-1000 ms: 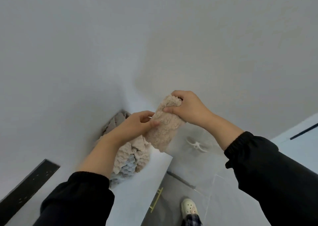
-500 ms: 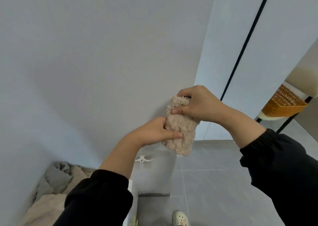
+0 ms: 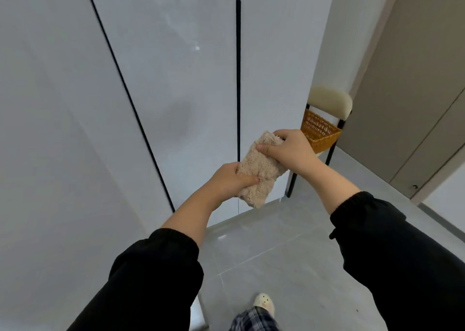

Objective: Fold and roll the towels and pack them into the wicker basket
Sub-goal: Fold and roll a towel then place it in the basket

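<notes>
A rolled beige fluffy towel [image 3: 259, 172] is held in the air between both hands. My left hand [image 3: 230, 179] grips its lower end, thumb across the front. My right hand [image 3: 289, 148] grips its upper end from above. The orange wicker basket [image 3: 318, 133] stands on a chair seat behind and to the right of my right hand, which partly hides it. The inside of the basket is not visible.
The chair [image 3: 329, 101] has a cream padded back and black legs, and stands against white cupboard doors [image 3: 176, 91]. Grey tiled floor [image 3: 276, 242] stretches ahead. My foot in a white clog [image 3: 264, 303] is at the bottom. A taupe wall [image 3: 415, 79] is on the right.
The view has swung right, away from the towel pile and the counter, and the basket on the chair now sits nearer the middle. Both hands have kept hold of the rolled towel.
</notes>
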Motion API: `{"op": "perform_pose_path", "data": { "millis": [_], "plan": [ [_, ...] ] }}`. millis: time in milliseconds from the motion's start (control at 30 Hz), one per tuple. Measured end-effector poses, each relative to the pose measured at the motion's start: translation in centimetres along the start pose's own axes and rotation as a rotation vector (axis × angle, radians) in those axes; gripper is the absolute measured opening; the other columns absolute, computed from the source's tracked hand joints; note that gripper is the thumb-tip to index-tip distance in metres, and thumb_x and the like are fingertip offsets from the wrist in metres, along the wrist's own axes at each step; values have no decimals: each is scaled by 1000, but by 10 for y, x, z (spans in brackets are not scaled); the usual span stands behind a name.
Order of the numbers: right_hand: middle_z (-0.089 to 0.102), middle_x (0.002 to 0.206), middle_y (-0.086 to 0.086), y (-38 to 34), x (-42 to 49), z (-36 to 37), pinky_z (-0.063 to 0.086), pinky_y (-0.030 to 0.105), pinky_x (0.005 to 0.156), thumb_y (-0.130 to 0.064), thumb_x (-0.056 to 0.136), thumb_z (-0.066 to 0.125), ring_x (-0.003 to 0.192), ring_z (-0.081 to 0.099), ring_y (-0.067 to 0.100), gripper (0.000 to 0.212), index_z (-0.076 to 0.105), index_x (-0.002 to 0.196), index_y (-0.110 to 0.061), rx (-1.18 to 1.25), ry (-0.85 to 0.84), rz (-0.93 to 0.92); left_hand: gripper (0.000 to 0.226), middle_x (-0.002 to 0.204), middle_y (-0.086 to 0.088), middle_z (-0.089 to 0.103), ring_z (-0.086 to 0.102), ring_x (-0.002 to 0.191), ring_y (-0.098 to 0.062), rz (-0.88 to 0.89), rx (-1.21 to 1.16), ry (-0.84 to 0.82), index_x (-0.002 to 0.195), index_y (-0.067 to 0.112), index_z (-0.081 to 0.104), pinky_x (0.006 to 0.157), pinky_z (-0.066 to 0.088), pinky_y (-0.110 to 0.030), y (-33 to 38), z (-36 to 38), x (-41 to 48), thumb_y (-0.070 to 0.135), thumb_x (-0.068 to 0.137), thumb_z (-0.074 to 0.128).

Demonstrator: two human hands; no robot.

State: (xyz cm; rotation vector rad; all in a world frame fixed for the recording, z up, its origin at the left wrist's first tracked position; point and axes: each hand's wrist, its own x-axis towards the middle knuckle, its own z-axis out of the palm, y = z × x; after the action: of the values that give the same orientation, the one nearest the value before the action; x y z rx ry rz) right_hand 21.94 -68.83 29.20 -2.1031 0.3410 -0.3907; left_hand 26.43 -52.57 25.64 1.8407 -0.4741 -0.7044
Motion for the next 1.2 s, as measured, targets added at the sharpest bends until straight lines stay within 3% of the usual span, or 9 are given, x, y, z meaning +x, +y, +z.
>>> {"op": "perform_pose_path", "data": {
  "millis": [200, 333, 433, 567, 700, 767, 967, 1100, 1200],
  "plan": [
    [65, 71, 5, 64, 101, -44, 50, 32, 58, -29, 79, 76, 68, 62, 19, 25, 63, 70, -10, 39, 161, 92, 32, 106, -7, 67, 67, 88, -17, 17, 9, -23, 113, 9, 61, 68, 57, -25, 36, 20, 138, 17, 84, 70],
    [69, 77, 12, 118, 185, -88, 54, 41, 64, -31, 78, 76, 74, 66, 27, 31, 65, 74, -3, 19, 225, 193, 40, 110, -6, 67, 67, 96, -18, -49, 51, -206, 120, 10, 59, 77, 58, -28, 69, 40, 244, 24, 84, 71],
    [61, 66, 5, 142, 220, -114, 46, 31, 53, -34, 79, 74, 63, 59, 20, 32, 57, 65, -12, 30, 207, 232, 40, 110, -5, 66, 66, 97, -17, -35, 63, -270, 120, 12, 57, 78, 58, -27, 87, 52, 291, 23, 84, 71],
    [60, 73, 2, 176, 261, -144, 40, 17, 44, -42, 83, 69, 56, 55, 8, 42, 65, 91, -1, 188, 123, 322, 36, 107, -5, 65, 65, 93, -17, 26, 38, -223, 116, 12, 59, 73, 58, -28, 100, 64, 354, 20, 83, 72],
    [69, 109, 10, 218, 292, -159, 56, 32, 74, -37, 85, 68, 96, 66, 20, 43, 63, 112, -3, 752, 186, 563, 34, 109, -4, 62, 62, 100, -21, 67, 61, -136, 113, 12, 59, 79, 55, -32, 102, 88, 411, 20, 83, 72],
    [68, 116, 7, 242, 308, -165, 55, 31, 72, -40, 84, 67, 106, 64, 21, 47, 61, 119, -9, 947, 274, 609, 29, 106, -2, 61, 62, 101, -21, 67, 57, -127, 109, 14, 58, 79, 55, -31, 103, 104, 441, 20, 84, 71],
    [58, 133, 4, 300, 371, -198, 40, 39, 104, -69, 76, 48, 125, 51, 22, 72, 55, 130, -21, 1061, 346, 530, 30, 103, 6, 61, 60, 93, -10, 39, -110, -239, 109, 20, 56, 75, 55, -25, 118, 155, 549, 21, 84, 71],
    [53, 134, 20, 327, 403, -221, 34, 44, 112, -43, 89, 56, 124, 48, 39, 33, 61, 109, -17, 1016, 335, 601, 32, 111, 0, 64, 62, 102, -17, -4, -159, -317, 111, 19, 57, 84, 55, -36, 128, 186, 605, 20, 83, 72],
    [60, 118, 11, 349, 427, -242, 41, 38, 101, -20, 89, 60, 108, 55, 26, 23, 59, 111, -13, 1032, 377, 622, 36, 116, -2, 64, 61, 109, -22, -30, -114, -372, 113, 20, 57, 90, 54, -40, 136, 205, 641, 22, 82, 74]
  ]
}}
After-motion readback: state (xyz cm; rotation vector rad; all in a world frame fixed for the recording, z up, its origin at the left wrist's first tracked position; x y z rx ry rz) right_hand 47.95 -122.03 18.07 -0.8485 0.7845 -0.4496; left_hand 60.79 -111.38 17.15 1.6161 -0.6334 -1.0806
